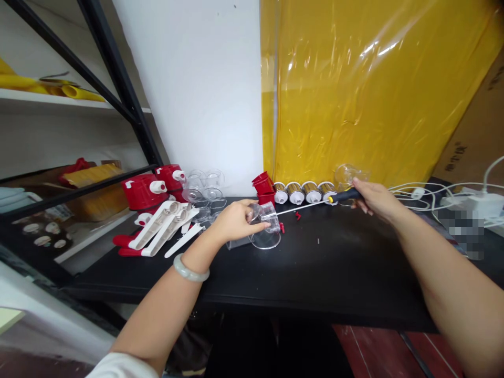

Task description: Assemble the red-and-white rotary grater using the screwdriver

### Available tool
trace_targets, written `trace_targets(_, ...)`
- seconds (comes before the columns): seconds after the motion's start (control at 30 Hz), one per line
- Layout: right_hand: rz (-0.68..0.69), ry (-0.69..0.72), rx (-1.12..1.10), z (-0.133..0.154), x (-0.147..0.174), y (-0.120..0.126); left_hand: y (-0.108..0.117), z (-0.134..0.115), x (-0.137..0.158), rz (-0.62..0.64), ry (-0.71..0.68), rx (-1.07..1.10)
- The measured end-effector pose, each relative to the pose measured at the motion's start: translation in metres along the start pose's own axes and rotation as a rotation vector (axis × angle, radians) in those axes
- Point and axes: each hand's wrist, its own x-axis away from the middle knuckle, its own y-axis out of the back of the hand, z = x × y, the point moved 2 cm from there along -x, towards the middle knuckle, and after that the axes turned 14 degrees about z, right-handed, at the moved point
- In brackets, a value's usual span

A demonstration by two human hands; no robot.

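My left hand [235, 220] grips a clear plastic housing [271, 215] just above the table, thumb in front and fingers behind. Closed around the dark handle of a long screwdriver [343, 196] is my right hand [373, 198]. The screwdriver's thin shaft points left, and its tip reaches the housing; whether it goes inside I cannot tell. Small red plastic pieces [298, 216] lie below the shaft. Behind it stand several metal grater drums [293, 193] with white ends, beside stacked red parts [263, 185].
At the left are red housings [144, 192], white arms [167, 228] with red levers, and several clear plastic cups [212, 194]. Another clear part [346, 173] stands by the yellow wrapped panel [354, 94]. White cables [417, 193] and a power adapter [482, 205] lie on the right.
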Motion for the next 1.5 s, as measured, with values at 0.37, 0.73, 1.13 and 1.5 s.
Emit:
trace_targets(0.37, 0.151, 0.053, -0.186, -0.010, -0.004, -0.005, 0.002, 0.000, 0.001, -0.014, 0.011, 0.010)
trace_targets(0.73, 0.143, 0.162, -0.226, -0.016, -0.009, -0.009, 0.003, -0.002, 0.000, 0.006, 0.034, 0.015)
trace_targets(1.13, 0.186, 0.146, -0.383, -0.006, -0.006, -0.013, 0.004, -0.003, 0.001, 0.007, 0.031, 0.006)
trace_targets(1.5, 0.089, 0.119, -0.391, -0.005, -0.007, -0.014, 0.003, -0.001, 0.001, 0.006, 0.020, 0.005)
